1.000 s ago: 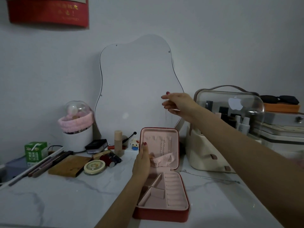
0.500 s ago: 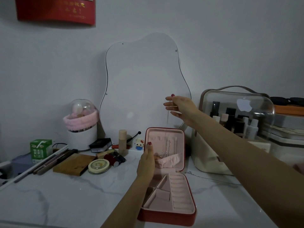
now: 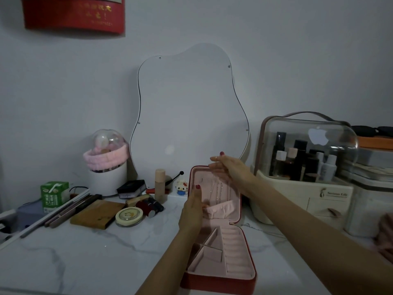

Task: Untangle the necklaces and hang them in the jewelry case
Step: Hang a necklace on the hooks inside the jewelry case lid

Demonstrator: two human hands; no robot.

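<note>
A red jewelry case (image 3: 221, 279) with pink lining lies open on the marble table, its lid upright. Thin chains (image 3: 217, 191) hang inside the lid above a pink pouch (image 3: 219, 208). My left hand (image 3: 192, 211) holds the lid's left edge, thumb up along the rim and fingers at the pouch. My right hand (image 3: 228, 169) is at the lid's top rim and pinches a thin necklace that dangles down in front of the lining. Another fine chain (image 3: 262, 229) lies on the table right of the case.
A wavy mirror (image 3: 187, 107) leans on the wall behind. A clear-domed cosmetics box (image 3: 306, 167) stands at right. At left are a white tub with a pink band (image 3: 106, 167), a green carton (image 3: 54, 193), a wooden block (image 3: 96, 213), a round tin (image 3: 129, 216) and small bottles.
My right hand has come down from in front of the mirror to the lid's top rim, bringing the necklace with it. My left hand stays on the lid.
</note>
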